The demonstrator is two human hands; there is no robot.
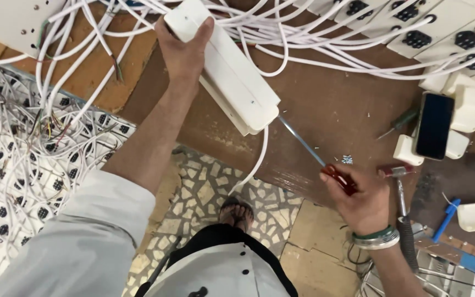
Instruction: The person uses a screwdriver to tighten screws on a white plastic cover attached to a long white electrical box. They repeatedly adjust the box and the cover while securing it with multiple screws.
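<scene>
Left hand (pixel 184 52) grip wrapped around the far end of a white power strip casing (pixel 224 69), holding it tilted on the brown wooden desk (pixel 325 104), fingers over the top edge, thumb side toward the camera. The casing runs diagonally from upper left to lower right, its near end hanging just past the desk's front edge. A white cord (pixel 257 159) drops from that near end toward the floor.

Right hand (pixel 358 201) grip closed on the red handle of a screwdriver (pixel 314 154). The metal shaft points up-left, tip touching the near end of the casing. Green and silver bangles (pixel 376 237) on the right wrist.

Small pile of screws (pixel 347 159) on the desk just beside the screwdriver handle. Hammer (pixel 399 190) lies right of the right hand, head near the screws. Dark smartphone (pixel 433 125) rests on small white plastic blocks (pixel 468 102) at the right. Second screwdriver with a green handle (pixel 399 122) just left of the phone. Blue pen-like tool (pixel 446 219) and a white plastic cap (pixel 474 216) at lower right.

Tangle of white cables (pixel 314 47) across the desk's far side, with finished white socket strips (pixel 435 27) at upper right. Heap of socket plates with loose wires (pixel 12 165) on the floor at left. Patterned stone floor (pixel 204 192) below; a sandalled foot (pixel 236 212) shows.
</scene>
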